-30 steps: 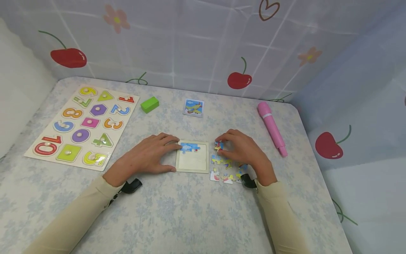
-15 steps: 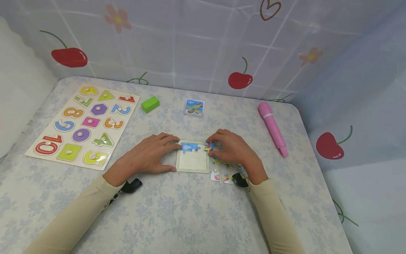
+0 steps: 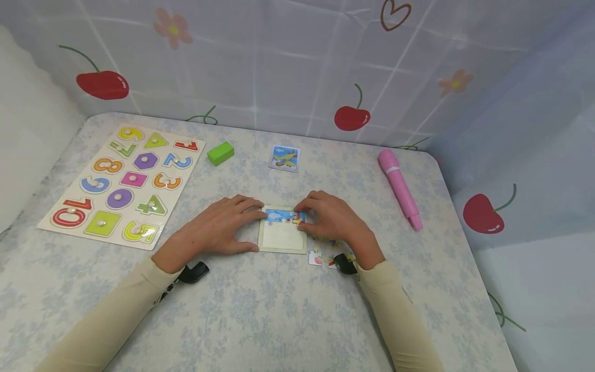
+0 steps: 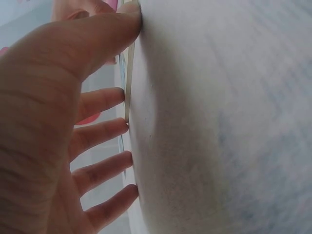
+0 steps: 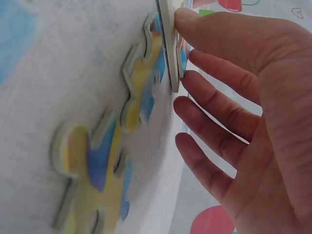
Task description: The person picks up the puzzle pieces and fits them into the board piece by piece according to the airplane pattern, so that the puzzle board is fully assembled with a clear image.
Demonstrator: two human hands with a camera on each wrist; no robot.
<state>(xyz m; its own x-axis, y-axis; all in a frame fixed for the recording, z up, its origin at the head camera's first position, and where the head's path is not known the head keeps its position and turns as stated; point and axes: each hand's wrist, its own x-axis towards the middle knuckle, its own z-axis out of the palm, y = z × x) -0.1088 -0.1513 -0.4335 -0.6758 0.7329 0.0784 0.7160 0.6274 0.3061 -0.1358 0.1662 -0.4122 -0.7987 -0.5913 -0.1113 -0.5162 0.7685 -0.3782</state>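
Observation:
In the head view a small square puzzle tray [image 3: 281, 241] lies mid-table with joined blue jigsaw pieces [image 3: 275, 215] along its top. My left hand [image 3: 215, 225] rests at the tray's left side, thumb and fingertips touching its edge; the left wrist view shows those fingers fairly straight. At the tray's upper right corner my right hand [image 3: 332, 217] pinches a red, yellow and blue jigsaw piece [image 3: 297, 217] between thumb and fingers. Loose jigsaw pieces [image 3: 315, 258] lie right of the tray, partly hidden beneath the right hand. Two yellow-and-blue pieces [image 5: 105, 187] appear large in the right wrist view.
Behind the tray lies a picture card [image 3: 284, 158] of an airplane. A green block [image 3: 220, 153] sits to its left, near a number-and-shape peg board [image 3: 125, 189]. A pink stick-shaped object [image 3: 400, 189] lies at the right. A patterned curtain [image 3: 283, 67] hangs behind the table.
My right hand has moved left with the jigsaw piece, from beside the tray to its upper right corner, next to the blue pieces. The left hand has stayed put.

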